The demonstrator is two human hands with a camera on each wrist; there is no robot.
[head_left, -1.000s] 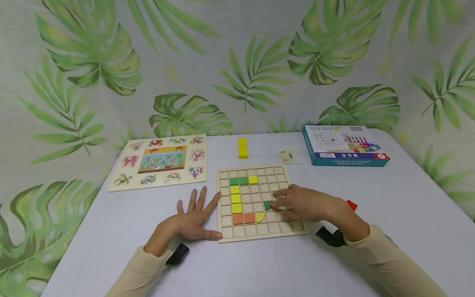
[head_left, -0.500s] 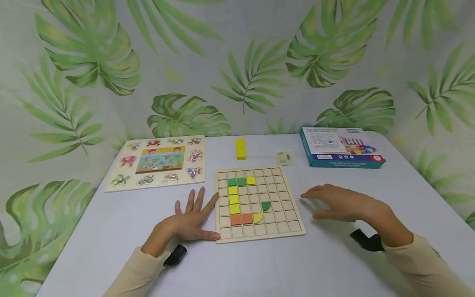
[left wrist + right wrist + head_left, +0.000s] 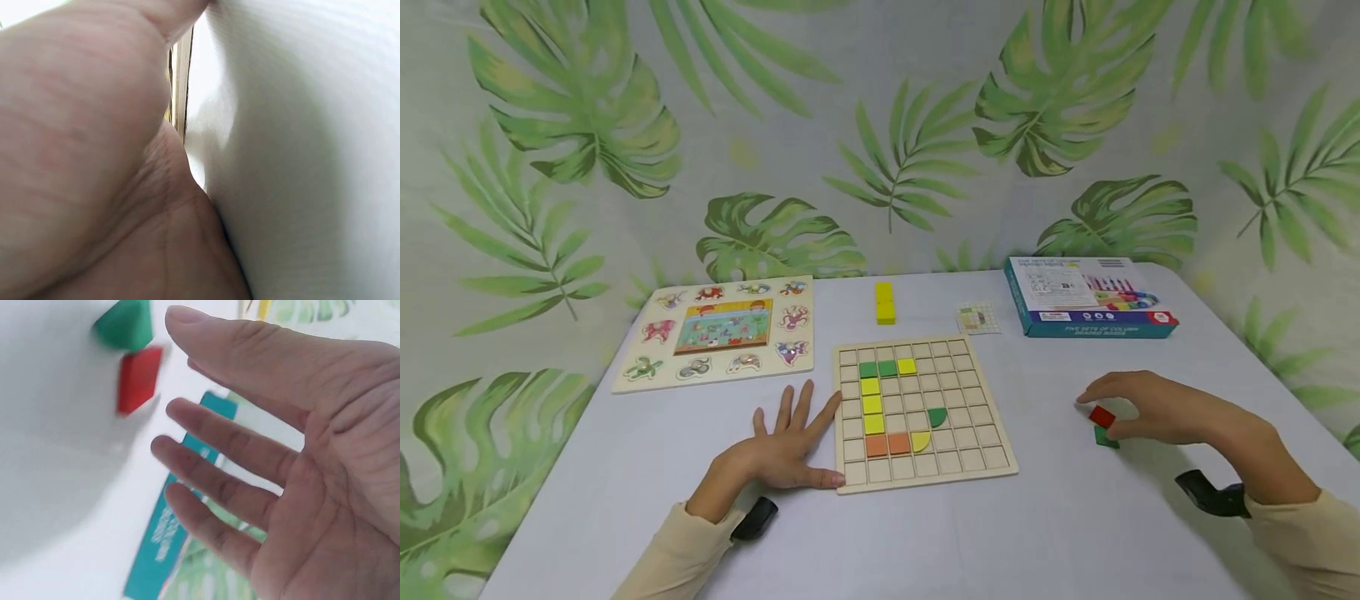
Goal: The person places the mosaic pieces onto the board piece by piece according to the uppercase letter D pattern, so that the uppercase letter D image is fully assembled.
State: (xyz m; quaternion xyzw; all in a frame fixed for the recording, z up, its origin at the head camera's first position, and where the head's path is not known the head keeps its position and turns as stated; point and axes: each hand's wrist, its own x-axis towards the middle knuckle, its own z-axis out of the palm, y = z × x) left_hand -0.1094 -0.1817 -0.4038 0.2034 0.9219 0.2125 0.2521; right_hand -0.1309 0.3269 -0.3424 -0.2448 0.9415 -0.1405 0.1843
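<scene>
My left hand (image 3: pixel 790 446) rests with spread fingers at the left edge of the wooden grid board (image 3: pixel 970 479), thumb and little finger touching it. On the board lie green squares (image 3: pixel 877 368), yellow squares (image 3: pixel 872 404), orange squares (image 3: pixel 887 444), a yellow quarter-round piece (image 3: pixel 920 441) and a green quarter-round piece (image 3: pixel 937 417). To the right of the board, my right hand (image 3: pixel 1165 408) hovers over a red piece (image 3: pixel 140 380) and a green piece (image 3: pixel 127 325) on the table. In the right wrist view its fingers are apart, relaxed, and hold nothing.
Behind the board stand a yellow block (image 3: pixel 885 303) and a small pattern card (image 3: pixel 978 317). A sea-animal puzzle (image 3: pixel 655 350) lies at the back left. At the back right is a teal box (image 3: pixel 1097 325) with a paper on top.
My right hand has left the green quarter-round piece on the board and moved right, over the loose red and green pieces. The left hand has stayed in place.
</scene>
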